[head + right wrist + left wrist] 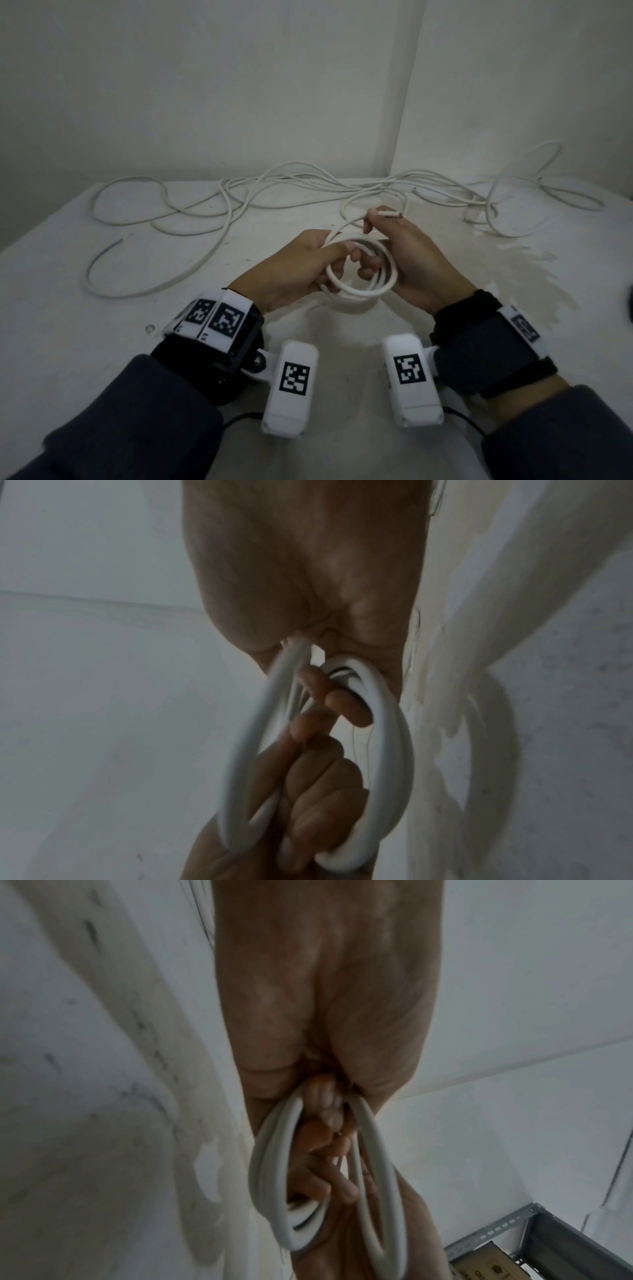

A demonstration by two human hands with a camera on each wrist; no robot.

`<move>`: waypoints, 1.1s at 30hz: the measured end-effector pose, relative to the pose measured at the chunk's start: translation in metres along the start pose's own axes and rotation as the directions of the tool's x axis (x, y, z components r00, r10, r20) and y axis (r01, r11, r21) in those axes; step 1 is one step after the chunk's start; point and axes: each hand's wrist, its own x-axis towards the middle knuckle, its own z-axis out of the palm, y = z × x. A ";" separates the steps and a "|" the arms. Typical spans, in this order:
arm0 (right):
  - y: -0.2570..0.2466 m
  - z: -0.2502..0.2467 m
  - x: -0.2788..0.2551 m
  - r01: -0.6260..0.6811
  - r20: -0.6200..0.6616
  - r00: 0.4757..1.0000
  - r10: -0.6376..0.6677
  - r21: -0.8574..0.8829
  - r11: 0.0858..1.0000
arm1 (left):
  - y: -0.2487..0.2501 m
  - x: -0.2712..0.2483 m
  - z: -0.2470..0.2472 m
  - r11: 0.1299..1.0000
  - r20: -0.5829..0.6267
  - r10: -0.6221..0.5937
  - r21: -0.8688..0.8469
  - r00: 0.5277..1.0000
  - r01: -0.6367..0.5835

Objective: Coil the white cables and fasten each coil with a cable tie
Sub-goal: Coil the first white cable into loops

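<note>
A small coil of white cable [359, 291] hangs between both hands just above the table's middle. My left hand [308, 263] grips the coil's left side, thumb on top and fingers curled through the loops. My right hand [397, 250] holds the right side, and its thumb and forefinger pinch the cable's cut end [390, 214], which sticks out to the right. The left wrist view shows the coil [274, 1191] edge-on below the left palm. The right wrist view shows the loops [387, 750] around the curled fingers [346, 704]. No cable tie shows in any view.
Loose white cables [212, 205] sprawl in tangled loops across the far half of the white table [102, 342], reaching the right wall [520, 192]. One free end [116, 244] lies at the left. A dark object [629, 301] peeks in at the right edge. Walls close the back and right.
</note>
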 end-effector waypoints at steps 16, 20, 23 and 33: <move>-0.002 -0.005 -0.001 0.206 -0.111 0.968 -0.226 -0.167 0.964 | -0.007 0.003 -0.009 0.925 -0.085 0.104 -0.357 0.991 -0.128; -0.003 -0.007 -0.001 0.138 -0.113 0.982 -0.150 -0.108 0.985 | -0.010 0.004 -0.012 0.930 -0.145 0.092 -0.342 0.985 -0.137; -0.005 -0.011 0.000 0.086 -0.086 0.993 -0.085 -0.001 0.996 | -0.011 0.005 -0.010 0.933 -0.182 0.081 -0.331 0.980 -0.138; 0.000 -0.009 -0.003 0.338 0.048 0.938 -0.343 -0.338 0.879 | -0.006 0.002 -0.001 0.878 -0.109 0.047 -0.470 0.993 -0.093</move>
